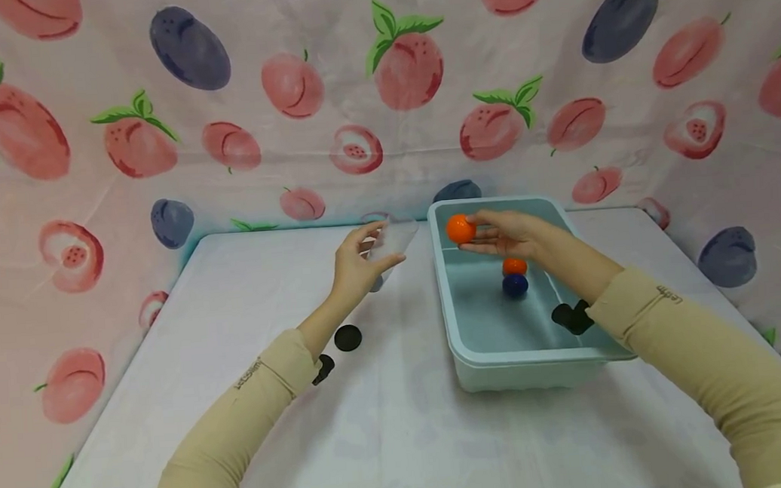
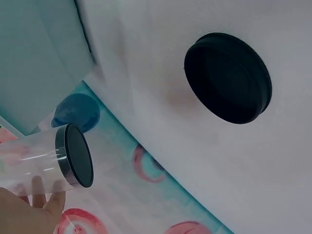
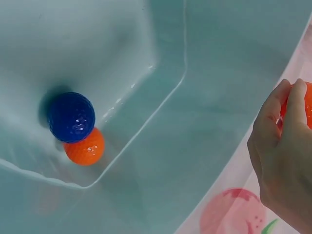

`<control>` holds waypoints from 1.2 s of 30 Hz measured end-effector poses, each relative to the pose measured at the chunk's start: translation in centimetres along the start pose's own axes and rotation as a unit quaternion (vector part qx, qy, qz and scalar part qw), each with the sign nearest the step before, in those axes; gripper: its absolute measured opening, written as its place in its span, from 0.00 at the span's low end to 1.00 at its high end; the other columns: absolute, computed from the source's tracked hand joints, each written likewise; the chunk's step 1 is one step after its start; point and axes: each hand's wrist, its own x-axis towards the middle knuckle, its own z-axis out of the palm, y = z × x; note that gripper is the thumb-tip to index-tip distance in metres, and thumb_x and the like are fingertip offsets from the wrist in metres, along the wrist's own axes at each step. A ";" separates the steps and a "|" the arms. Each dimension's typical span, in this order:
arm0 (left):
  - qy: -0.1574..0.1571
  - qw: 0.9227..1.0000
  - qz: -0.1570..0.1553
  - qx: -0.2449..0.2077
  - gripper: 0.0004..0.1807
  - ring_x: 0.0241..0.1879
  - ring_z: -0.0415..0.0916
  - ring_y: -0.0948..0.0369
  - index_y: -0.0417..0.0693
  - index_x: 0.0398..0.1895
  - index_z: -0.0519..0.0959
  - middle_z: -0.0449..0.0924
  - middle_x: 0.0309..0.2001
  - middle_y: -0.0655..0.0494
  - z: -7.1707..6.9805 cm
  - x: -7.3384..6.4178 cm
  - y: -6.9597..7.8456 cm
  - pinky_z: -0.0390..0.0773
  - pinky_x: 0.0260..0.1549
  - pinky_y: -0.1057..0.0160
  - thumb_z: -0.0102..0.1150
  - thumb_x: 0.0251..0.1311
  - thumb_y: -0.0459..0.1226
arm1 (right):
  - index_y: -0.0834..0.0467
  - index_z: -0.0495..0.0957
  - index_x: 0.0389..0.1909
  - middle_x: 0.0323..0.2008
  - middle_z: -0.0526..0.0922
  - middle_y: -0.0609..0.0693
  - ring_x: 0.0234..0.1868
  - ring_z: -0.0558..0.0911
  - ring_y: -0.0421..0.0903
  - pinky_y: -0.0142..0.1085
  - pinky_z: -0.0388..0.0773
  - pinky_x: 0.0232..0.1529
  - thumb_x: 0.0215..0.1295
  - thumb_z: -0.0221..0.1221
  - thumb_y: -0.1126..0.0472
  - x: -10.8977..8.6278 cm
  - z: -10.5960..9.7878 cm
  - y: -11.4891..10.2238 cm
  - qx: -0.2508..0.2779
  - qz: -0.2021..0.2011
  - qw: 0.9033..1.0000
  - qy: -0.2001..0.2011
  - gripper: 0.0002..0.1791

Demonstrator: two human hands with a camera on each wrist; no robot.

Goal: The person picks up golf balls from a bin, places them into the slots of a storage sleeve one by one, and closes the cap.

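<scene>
Beige sleeves [image 1: 705, 362]; right hand [image 1: 505, 234] pinches glossy orange ball [image 1: 460, 228], left hand [image 1: 356, 265] grips clear black-ended cylinder [image 2: 34, 155].

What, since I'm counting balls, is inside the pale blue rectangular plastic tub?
A glossy blue ball and an orange ball lie at the bottom. The beige right sleeve and black object beside it cover part of the tub; anything beneath is hidden.

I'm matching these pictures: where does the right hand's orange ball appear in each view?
Head: orange ball just right of centre.
Left wrist: not in it.
Right wrist: at the right edge, partly cut off.
Shared landmark: the pale blue bin, in all three views; upper left in left wrist.
</scene>
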 end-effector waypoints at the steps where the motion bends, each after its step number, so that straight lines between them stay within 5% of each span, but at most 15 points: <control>1: -0.001 1.000 0.006 0.003 0.32 0.53 0.74 0.51 0.50 0.58 0.76 0.75 0.54 0.47 0.0 0.0 0.1 0.75 0.56 0.52 0.73 0.45 0.36 | 0.55 0.41 0.74 0.50 0.65 0.57 0.42 0.78 0.48 0.34 0.78 0.52 0.69 0.49 0.64 -0.1 0.1 0.0 -0.001 -0.002 1.000 -0.003 0.37; 4: -0.008 1.000 0.021 0.010 0.32 0.54 0.74 0.52 0.50 0.59 0.76 0.76 0.56 0.48 0.0 -0.1 0.3 0.73 0.58 0.52 0.73 0.45 0.36 | 0.55 0.40 0.74 0.51 0.66 0.57 0.42 0.78 0.48 0.35 0.74 0.56 0.69 0.48 0.65 -0.4 0.4 -0.1 -0.001 -0.008 1.000 -0.007 0.38; 11: -0.034 0.999 0.037 0.010 0.32 0.56 0.74 0.51 0.45 0.58 0.76 0.76 0.58 0.47 0.3 -0.5 0.8 0.72 0.60 0.53 0.73 0.45 0.35 | 0.54 0.39 0.75 0.62 0.60 0.59 0.64 0.64 0.53 0.36 0.71 0.58 0.70 0.48 0.64 -1.0 1.2 0.0 -0.007 -0.017 1.000 -0.018 0.38; 15: -0.044 0.998 0.039 0.025 0.32 0.56 0.75 0.52 0.45 0.58 0.76 0.77 0.58 0.47 0.5 -0.6 1.0 0.72 0.60 0.55 0.73 0.45 0.35 | 0.55 0.48 0.72 0.57 0.64 0.57 0.58 0.69 0.52 0.36 0.74 0.56 0.69 0.49 0.63 -1.3 1.6 0.0 -0.013 -0.025 0.999 -0.023 0.33; 20: -0.040 0.996 0.042 0.067 0.32 0.56 0.76 0.55 0.50 0.58 0.77 0.78 0.57 0.51 0.5 -0.6 1.5 0.75 0.58 0.55 0.74 0.44 0.37 | 0.55 0.66 0.54 0.52 0.67 0.54 0.50 0.73 0.50 0.36 0.81 0.48 0.69 0.50 0.64 -1.5 2.0 0.0 -0.011 -0.043 0.998 -0.033 0.14; 27: -0.047 0.994 0.039 0.087 0.33 0.57 0.75 0.54 0.53 0.58 0.77 0.77 0.58 0.52 0.5 -0.5 1.7 0.76 0.57 0.54 0.74 0.43 0.39 | 0.55 0.69 0.46 0.52 0.66 0.54 0.53 0.71 0.52 0.41 0.69 0.57 0.68 0.51 0.65 -1.7 2.5 0.0 0.000 -0.050 0.998 -0.037 0.08; 36: -0.059 0.994 0.036 0.090 0.33 0.55 0.76 0.52 0.52 0.58 0.76 0.76 0.58 0.51 0.5 -0.6 1.7 0.77 0.54 0.54 0.74 0.43 0.40 | 0.54 0.69 0.48 0.51 0.67 0.52 0.54 0.70 0.51 0.38 0.79 0.50 0.68 0.51 0.66 -1.5 3.1 0.2 -0.016 -0.044 0.999 -0.025 0.10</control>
